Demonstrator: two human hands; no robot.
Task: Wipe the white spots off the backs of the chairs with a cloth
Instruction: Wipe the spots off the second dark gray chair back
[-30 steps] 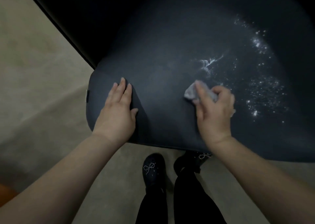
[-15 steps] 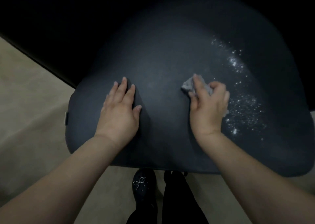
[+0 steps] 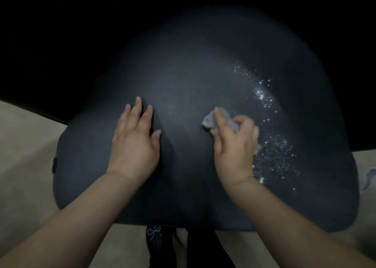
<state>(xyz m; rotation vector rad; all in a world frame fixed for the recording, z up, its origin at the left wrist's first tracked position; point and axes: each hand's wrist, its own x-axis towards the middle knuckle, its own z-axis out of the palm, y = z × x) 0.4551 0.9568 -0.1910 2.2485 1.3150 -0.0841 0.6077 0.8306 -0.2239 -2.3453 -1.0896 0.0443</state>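
Note:
The dark blue-grey chair back (image 3: 183, 80) fills the middle of the head view. White spots (image 3: 272, 145) run in a band down its right side, from the upper right to near the lower edge. My right hand (image 3: 234, 145) grips a small crumpled grey cloth (image 3: 209, 121) against the chair back, just left of the spots. My left hand (image 3: 134, 143) lies flat on the chair back's left part, fingers straight and spread.
Beige floor (image 3: 26, 145) shows at the left, right and below the chair. My dark shoe with a beaded bow (image 3: 153, 232) and dark trouser legs stand under the chair's near edge. Everything beyond the chair is black.
The white streak near the middle of the chair back is gone. My right hand with the cloth has shifted slightly while the view has swung over the chair. My left hand stays flat.

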